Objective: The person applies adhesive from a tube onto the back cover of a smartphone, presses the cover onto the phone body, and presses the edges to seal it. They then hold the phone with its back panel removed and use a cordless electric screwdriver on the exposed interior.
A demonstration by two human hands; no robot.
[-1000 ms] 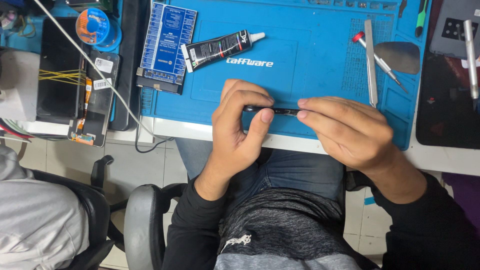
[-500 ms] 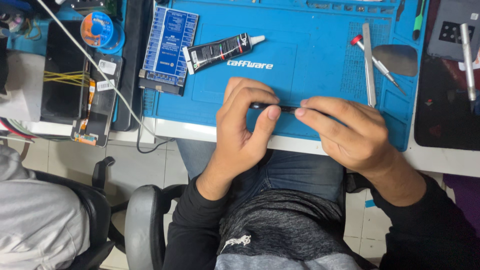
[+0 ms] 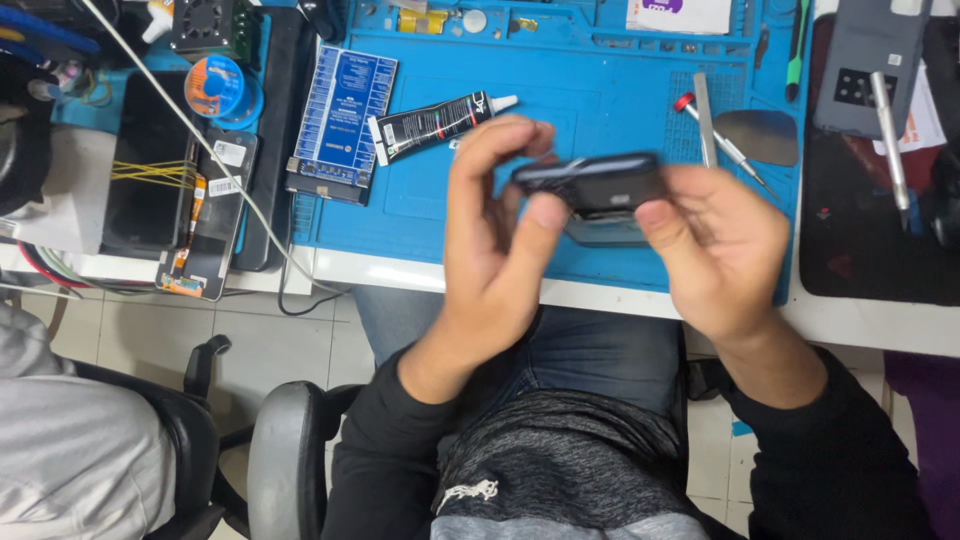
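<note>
— Blue silicone work mat point(image 3: 620, 70) is seen beyond both hands in the head view; what is being held?

— A dark, flat, rectangular phone-like slab point(image 3: 590, 180) is gripped between the left hand point(image 3: 495, 235) and the right hand point(image 3: 715, 250), raised above the mat's near edge; both are clamped on its ends.

— And nearby?

— A black adhesive tube with a white nozzle point(image 3: 440, 122) is laid just beyond the left hand; a red-capped metal screwdriver point(image 3: 722, 138) beyond the right. Inspection or turning appears under way; a steady two-handed grip is called for.

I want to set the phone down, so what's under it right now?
Under the phone, held by the left hand and right hand, lies the blue mat. Whatever lies straight beneath the phone and hands is covered.
</note>
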